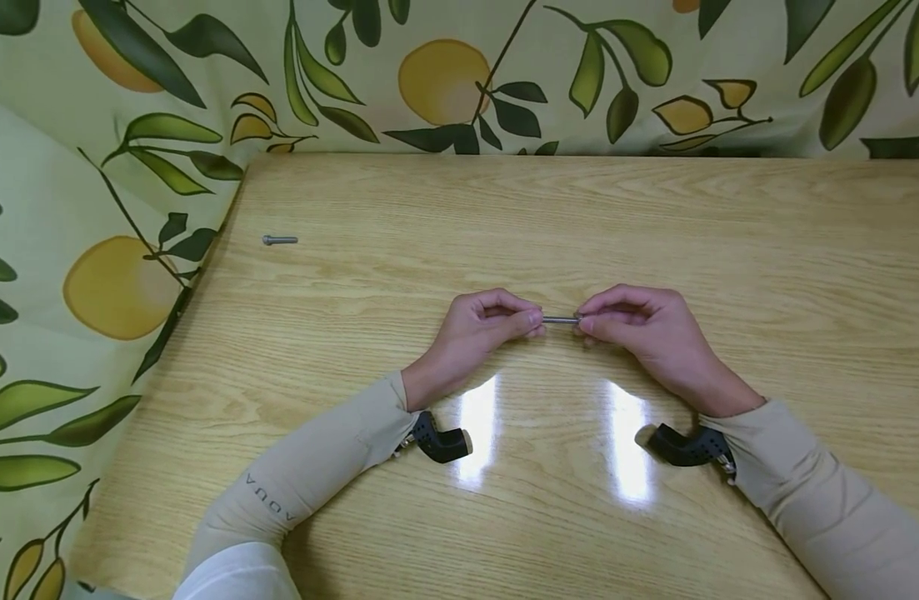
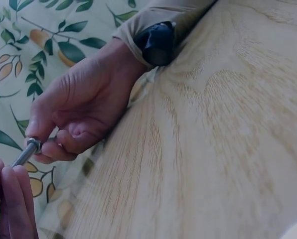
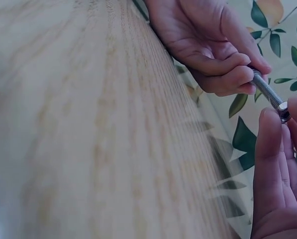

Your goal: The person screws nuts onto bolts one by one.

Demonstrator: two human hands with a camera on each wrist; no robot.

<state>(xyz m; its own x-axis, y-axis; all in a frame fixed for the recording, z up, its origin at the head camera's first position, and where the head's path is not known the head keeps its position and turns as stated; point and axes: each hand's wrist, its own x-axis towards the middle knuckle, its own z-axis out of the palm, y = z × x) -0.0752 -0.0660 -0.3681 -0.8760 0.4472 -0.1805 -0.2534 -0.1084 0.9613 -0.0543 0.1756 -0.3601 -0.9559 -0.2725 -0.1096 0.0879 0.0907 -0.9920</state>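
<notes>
Between the two hands, a thin threaded metal bolt (image 1: 560,320) is held roughly level above the table. My left hand (image 1: 483,332) pinches its left end between thumb and fingers, which hide that end. At the other end my right hand (image 1: 650,333) pinches what looks like a nut (image 3: 284,111) between thumb and fingertips. In the right wrist view, the bolt's thread shows between this nut and the left fingertips. A second metal bolt (image 1: 281,240) lies on the table at the far left, its head pointing left, apart from both hands.
The wood-grain table (image 1: 399,217) spans the work area, with two bright light reflections in front of the hands. A fabric (image 1: 444,83) printed with fruit and leaves hangs along the back and left edges. Black wrist devices (image 1: 442,440) sit under both sleeves.
</notes>
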